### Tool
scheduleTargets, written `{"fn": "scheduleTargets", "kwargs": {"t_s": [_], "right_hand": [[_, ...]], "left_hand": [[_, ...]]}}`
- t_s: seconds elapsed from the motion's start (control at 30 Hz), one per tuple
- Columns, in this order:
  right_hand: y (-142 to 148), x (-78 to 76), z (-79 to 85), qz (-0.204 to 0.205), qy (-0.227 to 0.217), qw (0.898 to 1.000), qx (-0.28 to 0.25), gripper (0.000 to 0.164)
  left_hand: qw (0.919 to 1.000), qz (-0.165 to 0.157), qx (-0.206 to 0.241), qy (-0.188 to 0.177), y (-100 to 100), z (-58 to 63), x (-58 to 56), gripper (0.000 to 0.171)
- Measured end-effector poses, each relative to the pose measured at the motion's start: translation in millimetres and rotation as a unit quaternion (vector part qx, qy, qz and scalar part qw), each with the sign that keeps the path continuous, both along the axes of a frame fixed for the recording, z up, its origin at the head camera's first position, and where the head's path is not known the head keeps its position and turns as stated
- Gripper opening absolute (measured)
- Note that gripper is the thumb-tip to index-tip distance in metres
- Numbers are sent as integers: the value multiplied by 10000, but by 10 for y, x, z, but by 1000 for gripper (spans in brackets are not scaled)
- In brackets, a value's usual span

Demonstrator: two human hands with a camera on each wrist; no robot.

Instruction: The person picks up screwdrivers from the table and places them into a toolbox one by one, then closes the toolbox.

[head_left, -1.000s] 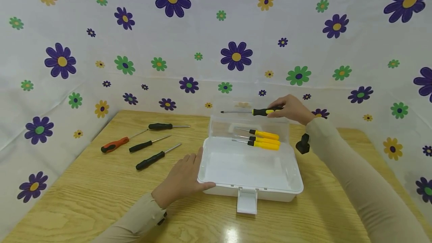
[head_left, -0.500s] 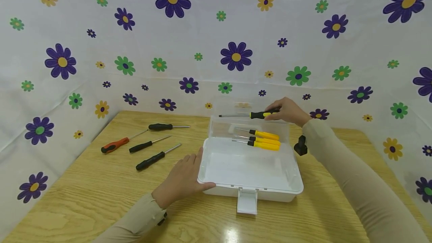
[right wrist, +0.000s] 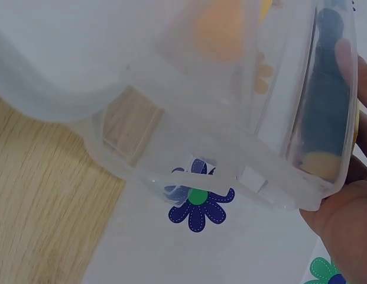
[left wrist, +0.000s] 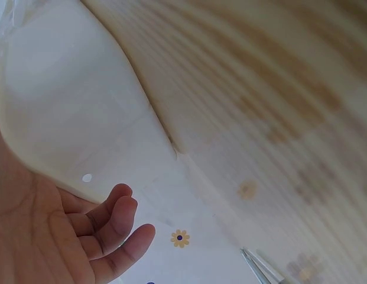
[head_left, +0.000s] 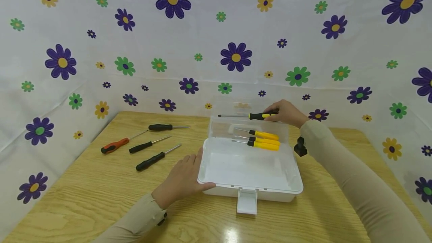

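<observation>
The right hand (head_left: 287, 112) pinches the handle of the black-and-yellow screwdriver (head_left: 259, 116), which lies level at the far part of the clear lid (head_left: 222, 127), folded back behind the white box (head_left: 276, 197); whether it rests on the plastic cannot be told. The left hand (head_left: 182, 179) lies against the box's left wall, fingers loosely extended, thumb over the front corner. The likeliest trouble is the screwdriver rolling if released, its round handle finding little to stop it, and knocking the three yellow screwdrivers (head_left: 268, 141) nearer the hinge out of their row. Pressing on the thin lid might also flex it or tip the box, should the left hand's hold prove too light. No brand, label or writing can be read on any tool or on the box.
</observation>
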State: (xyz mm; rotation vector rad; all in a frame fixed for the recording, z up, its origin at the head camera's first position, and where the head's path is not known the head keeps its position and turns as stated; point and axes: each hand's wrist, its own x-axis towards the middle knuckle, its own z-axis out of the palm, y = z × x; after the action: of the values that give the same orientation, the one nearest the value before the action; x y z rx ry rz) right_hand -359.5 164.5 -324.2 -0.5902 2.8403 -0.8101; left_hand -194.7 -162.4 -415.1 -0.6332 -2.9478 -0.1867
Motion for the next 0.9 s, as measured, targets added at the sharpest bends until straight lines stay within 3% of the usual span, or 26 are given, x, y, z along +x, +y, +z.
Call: {"fn": "scheduleTargets", "kwargs": {"t_s": [0.37,0.73,0.9], "right_hand": [[0,-13,-14,16,19,10000,35,34],[151,32,89,237,4,9997,-51,41],[186,48,89,154,25,9998,-102,37]], "left_hand": [[10000,-36,-14,-49,-3,9,2,112],[10000,-10,5,-65,3,12,7,112],[10000,-7,0,-79,3,10,5,112]]}}
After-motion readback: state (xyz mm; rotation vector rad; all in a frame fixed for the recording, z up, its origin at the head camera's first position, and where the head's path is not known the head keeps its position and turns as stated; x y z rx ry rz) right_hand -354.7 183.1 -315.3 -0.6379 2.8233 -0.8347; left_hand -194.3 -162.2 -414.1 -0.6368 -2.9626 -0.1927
